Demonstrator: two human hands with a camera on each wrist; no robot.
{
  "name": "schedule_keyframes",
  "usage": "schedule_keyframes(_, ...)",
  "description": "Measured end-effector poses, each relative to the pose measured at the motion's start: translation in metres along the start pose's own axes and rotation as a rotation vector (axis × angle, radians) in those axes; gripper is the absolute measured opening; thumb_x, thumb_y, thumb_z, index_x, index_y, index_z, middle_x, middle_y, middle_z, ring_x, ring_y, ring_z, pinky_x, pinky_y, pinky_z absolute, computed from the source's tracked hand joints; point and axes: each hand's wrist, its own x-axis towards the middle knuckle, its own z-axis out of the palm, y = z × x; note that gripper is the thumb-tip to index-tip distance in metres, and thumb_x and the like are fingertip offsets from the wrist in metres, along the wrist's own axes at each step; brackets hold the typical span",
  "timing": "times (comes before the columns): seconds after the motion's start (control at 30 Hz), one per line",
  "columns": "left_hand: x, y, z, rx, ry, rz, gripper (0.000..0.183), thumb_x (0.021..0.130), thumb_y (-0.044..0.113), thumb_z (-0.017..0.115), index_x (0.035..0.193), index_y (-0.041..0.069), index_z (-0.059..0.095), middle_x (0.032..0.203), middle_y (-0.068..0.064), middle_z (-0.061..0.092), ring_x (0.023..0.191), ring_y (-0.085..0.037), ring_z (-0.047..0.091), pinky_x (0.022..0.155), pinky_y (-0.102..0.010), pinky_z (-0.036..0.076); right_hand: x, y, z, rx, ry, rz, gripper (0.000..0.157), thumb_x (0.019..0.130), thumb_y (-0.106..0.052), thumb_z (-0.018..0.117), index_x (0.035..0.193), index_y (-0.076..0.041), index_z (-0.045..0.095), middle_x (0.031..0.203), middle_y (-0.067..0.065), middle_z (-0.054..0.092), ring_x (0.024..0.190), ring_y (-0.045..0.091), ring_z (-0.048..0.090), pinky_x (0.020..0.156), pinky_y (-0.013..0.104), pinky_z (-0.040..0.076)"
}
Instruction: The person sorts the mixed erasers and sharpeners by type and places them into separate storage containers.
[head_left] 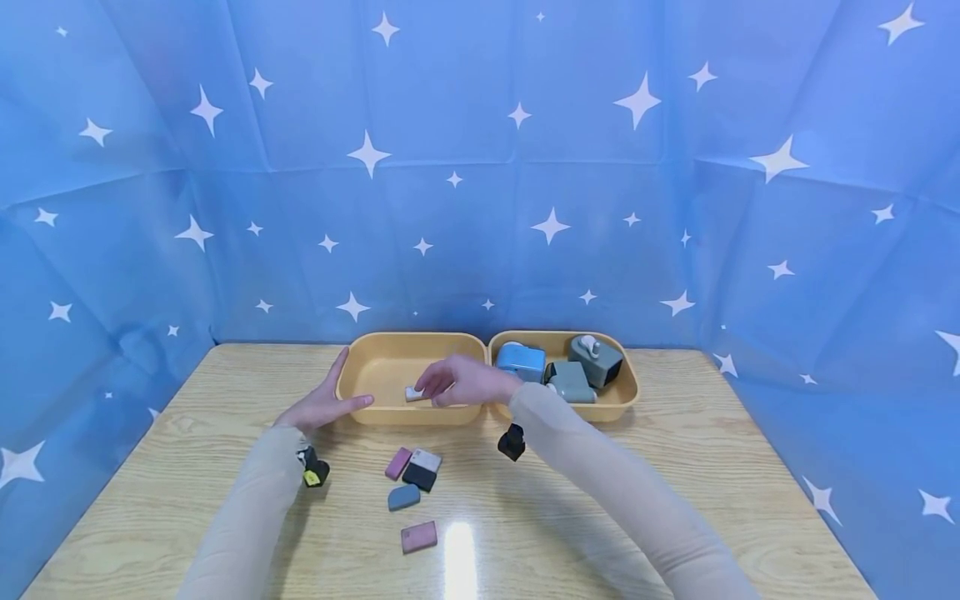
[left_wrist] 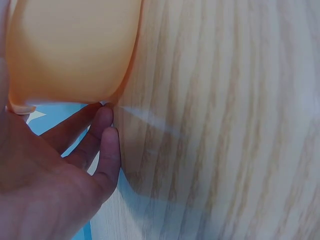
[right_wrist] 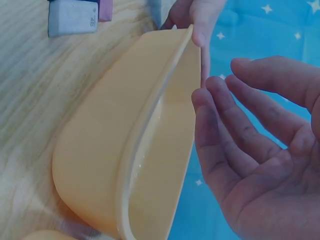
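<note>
My left hand (head_left: 318, 408) holds the left end of a yellow bin (head_left: 423, 414), thumb over the rim. In the left wrist view its fingers (left_wrist: 107, 155) bend against the bin's outer wall, near the base. My right hand (head_left: 468, 381) is over the same bin, beside a small white eraser (head_left: 412, 393) inside it. The right wrist view shows that hand's fingers loosely bent, thumb apart, with nothing between them; the bin wall hides the eraser there. In front of the bin lie a white-and-black eraser (head_left: 425, 462), pink erasers (head_left: 418, 537) and a blue one (head_left: 404, 498).
A second yellow bin (head_left: 633, 392) adjoins the first on its right. It contains a blue block-like object (head_left: 521, 360) and grey-green ones (head_left: 596, 367) with pale knobs, resembling crank pencil sharpeners. A blue star-patterned cloth (head_left: 450, 208) encloses the wooden table (head_left: 712, 467) at the back and sides.
</note>
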Motion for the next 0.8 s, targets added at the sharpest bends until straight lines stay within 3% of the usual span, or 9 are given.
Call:
schedule_keyframes(0.3,0.001,-0.003,0.001,0.006,0.0,0.015,0.114,0.085,0.042,0.07,0.153,0.017,-0.018,0.156,-0.029,0.002,0.138,-0.051,0.016,0.108,-0.066,0.011,-0.007,0.0,0.013,0.052,-0.02,-0.031,0.028,0.091,0.003,0.062,0.117,-0.004,0.066,0.104,0.003,0.068,0.095,0.014,0.063,0.084,0.025,0.051)
schedule_keyframes(0.6,-0.002,-0.001,0.0,0.022,0.0,0.041,0.117,0.084,0.052,0.068,0.152,0.016,-0.019,0.154,-0.034,0.002,0.135,-0.056,0.013,0.105,-0.07,0.011,-0.013,-0.004,0.026,0.016,-0.07,-0.13,0.029,0.09,0.007,0.06,0.118,0.004,0.063,0.108,0.016,0.067,0.1,0.022,0.064,0.085,0.022,0.049)
schedule_keyframes(0.8,-0.004,0.003,-0.001,0.006,0.003,0.049,0.115,0.085,0.045,0.07,0.153,0.013,-0.018,0.155,-0.031,0.0,0.137,-0.054,0.014,0.107,-0.067,0.011,-0.015,-0.003,0.036,0.044,-0.092,-0.109,0.03,0.09,0.006,0.061,0.119,0.005,0.062,0.111,0.019,0.065,0.099,0.017,0.062,0.085,0.022,0.049)
